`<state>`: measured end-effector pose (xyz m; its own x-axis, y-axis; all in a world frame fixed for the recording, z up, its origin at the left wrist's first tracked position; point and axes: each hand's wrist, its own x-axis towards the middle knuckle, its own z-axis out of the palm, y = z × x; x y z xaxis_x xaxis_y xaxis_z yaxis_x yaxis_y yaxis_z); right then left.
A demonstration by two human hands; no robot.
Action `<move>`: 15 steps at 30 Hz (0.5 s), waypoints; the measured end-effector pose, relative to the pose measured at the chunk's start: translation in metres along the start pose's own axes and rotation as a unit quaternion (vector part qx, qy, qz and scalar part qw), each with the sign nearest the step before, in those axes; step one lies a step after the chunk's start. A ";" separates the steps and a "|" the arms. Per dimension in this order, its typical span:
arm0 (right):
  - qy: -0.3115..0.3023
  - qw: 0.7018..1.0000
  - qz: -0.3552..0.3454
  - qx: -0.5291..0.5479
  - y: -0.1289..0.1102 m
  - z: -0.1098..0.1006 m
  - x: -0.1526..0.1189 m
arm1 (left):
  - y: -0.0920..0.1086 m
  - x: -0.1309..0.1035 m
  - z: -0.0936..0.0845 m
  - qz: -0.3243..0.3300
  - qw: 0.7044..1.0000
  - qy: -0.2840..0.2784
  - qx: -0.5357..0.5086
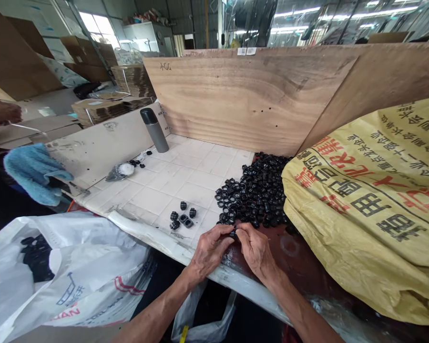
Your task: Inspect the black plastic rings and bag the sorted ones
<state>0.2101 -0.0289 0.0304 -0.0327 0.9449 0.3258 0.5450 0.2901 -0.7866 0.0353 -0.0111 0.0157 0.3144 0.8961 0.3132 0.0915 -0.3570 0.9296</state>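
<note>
My left hand (211,248) and my right hand (254,248) meet over the table's front edge, fingers pinched together around a small black part (233,233) between them. The fingers hide most of that part. Just beyond the hands lies a large pile of black ring-like parts (259,188). To the left of it, several loose black parts (184,220) sit as a small group on the white tiled surface (157,188).
A yellow sack (372,205) bulges on the right. A grey bottle (156,134) and a small plastic bag (119,172) stand back left. White sacks (93,267) hang at the left front; wooden boards (250,100) close the back. Another person's hand (3,112) shows far left.
</note>
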 end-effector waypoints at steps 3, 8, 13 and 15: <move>-0.003 0.999 -0.038 0.023 -0.001 -0.002 -0.001 | 0.002 -0.001 0.000 -0.096 0.993 0.013 -0.067; -0.002 1.000 -0.005 0.031 0.000 -0.003 0.001 | 0.004 0.001 -0.002 -0.099 0.993 -0.009 -0.067; 0.015 0.995 -0.094 0.042 -0.007 -0.003 -0.002 | 0.008 0.003 -0.004 -0.152 0.985 0.001 -0.078; 0.028 0.995 -0.089 0.031 -0.004 0.001 -0.004 | 0.004 0.001 -0.005 -0.130 0.990 -0.010 -0.049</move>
<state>0.2076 -0.0337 0.0314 -0.0768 0.8681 0.4904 0.4818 0.4629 -0.7440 0.0311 -0.0099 0.0213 0.3104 0.9489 0.0575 0.0810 -0.0867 0.9929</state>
